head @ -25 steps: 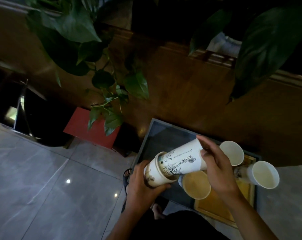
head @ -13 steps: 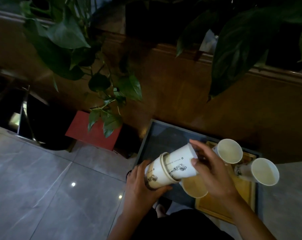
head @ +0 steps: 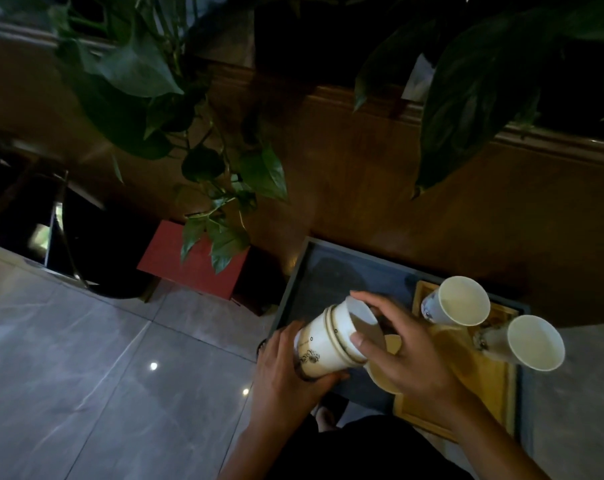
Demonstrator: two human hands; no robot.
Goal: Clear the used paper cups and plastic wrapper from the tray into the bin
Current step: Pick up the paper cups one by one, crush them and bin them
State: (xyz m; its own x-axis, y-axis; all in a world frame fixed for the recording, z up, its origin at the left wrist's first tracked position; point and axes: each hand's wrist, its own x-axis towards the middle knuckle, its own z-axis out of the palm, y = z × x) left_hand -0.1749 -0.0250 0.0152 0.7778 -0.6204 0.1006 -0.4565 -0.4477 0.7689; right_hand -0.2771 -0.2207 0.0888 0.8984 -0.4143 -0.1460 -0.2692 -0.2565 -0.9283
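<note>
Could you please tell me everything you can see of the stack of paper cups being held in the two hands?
The nested stack of white paper cups with dark printed artwork lies tilted on its side above the dark grey tray. The left hand grips its lower end; the right hand presses on the inner cup's upturned base. Rolled rims show as bands around the middle.

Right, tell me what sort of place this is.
Probably an office or reception lounge: a dark wooden counter topped with leafy potted plants, a polished grey tile floor, and a serving tray holding used paper cups. I can't be certain.
</note>
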